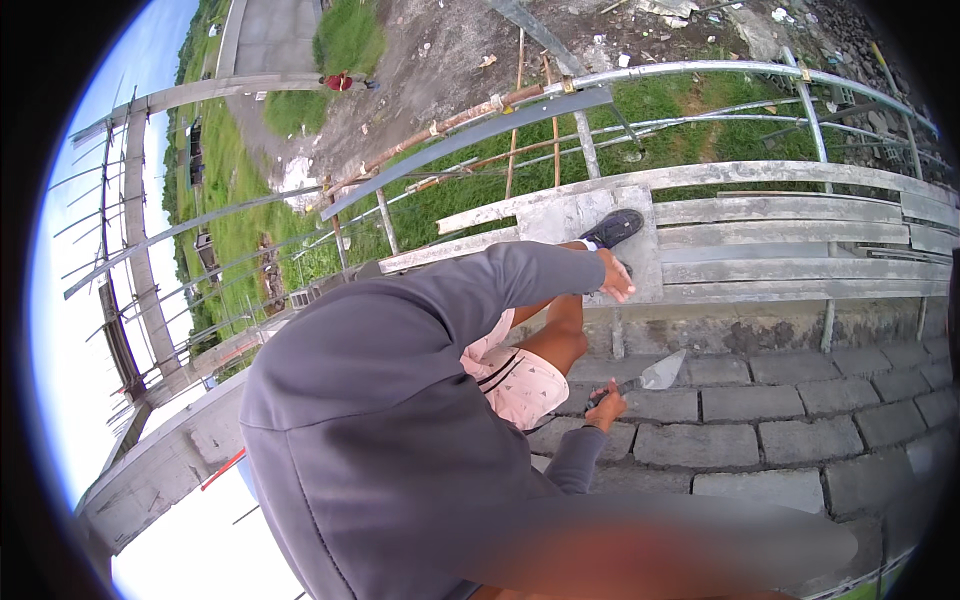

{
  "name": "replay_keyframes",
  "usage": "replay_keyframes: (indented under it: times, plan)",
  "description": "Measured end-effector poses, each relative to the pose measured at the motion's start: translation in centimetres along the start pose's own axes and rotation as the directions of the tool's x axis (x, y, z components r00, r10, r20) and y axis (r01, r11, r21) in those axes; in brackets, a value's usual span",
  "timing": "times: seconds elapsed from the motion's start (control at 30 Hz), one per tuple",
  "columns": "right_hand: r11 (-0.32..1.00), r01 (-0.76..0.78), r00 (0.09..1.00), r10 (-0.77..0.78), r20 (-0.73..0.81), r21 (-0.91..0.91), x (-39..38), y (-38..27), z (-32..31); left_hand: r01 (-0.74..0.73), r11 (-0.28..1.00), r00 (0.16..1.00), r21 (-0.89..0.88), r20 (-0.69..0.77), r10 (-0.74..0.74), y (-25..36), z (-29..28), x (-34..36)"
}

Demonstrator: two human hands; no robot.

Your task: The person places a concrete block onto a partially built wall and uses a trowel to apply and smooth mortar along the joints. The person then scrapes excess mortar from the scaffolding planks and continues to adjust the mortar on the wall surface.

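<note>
My right hand (607, 408) is closed around the dark handle of a trowel (661, 373). Its pale grey metal blade points away to the right, beside the block wall (750, 403). Grey concrete blocks stand there in staggered courses with dark joints between them. My left hand (617, 277) is lowered near the edge of a grey board (575, 218). Its fingers look loosely stretched, with nothing seen in them; whether they touch the board I cannot tell. Grey sleeves cover both my arms, and a dark shoe (615, 230) rests on the board.
Weathered planks (780, 210) run alongside the wall, with a metal scaffold rail (700, 67) and posts beyond. Grass, dirt and rubble lie below. A concrete frame with bare rebar (105, 200) stands at the left. Far off is a person in red (340, 81). A blur covers the lower edge.
</note>
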State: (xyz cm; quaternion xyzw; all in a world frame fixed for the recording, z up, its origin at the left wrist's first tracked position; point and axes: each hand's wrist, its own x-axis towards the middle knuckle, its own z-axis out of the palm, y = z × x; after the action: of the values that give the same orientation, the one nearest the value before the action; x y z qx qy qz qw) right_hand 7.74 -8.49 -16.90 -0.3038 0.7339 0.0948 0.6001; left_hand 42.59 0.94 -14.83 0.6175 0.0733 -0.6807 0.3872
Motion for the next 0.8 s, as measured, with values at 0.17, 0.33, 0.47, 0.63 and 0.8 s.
replay_keyframes:
  times: [0.17,0.33,0.47,0.63,0.8]
  plan:
    - [0.942,-0.12,0.992,0.126,0.001,0.315,-0.6,-3.5,1.3,0.064,0.995,0.998,0.072,-0.014,-0.063,0.0,-1.9,3.4]
    - [0.865,-0.044,0.938,-0.136,0.318,0.5,-3.2,-10.9,4.2,0.117,0.992,0.984,0.041,0.127,-0.122,-2.6,-0.1,8.1]
    - [0.752,-0.07,0.871,-0.274,0.408,0.655,-6.7,-15.8,8.1,0.261,0.963,0.961,-0.062,0.111,-0.253,-1.4,4.2,6.8]
    - [0.796,-0.118,0.834,-0.245,0.494,0.594,-11.0,-18.8,11.5,0.367,0.864,0.928,-0.345,0.206,-0.311,2.2,7.6,3.5]
    - [0.76,-0.087,0.64,-0.453,0.621,0.645,-13.2,-19.9,13.2,0.251,0.908,0.963,-0.336,0.177,-0.201,2.6,8.1,3.5]
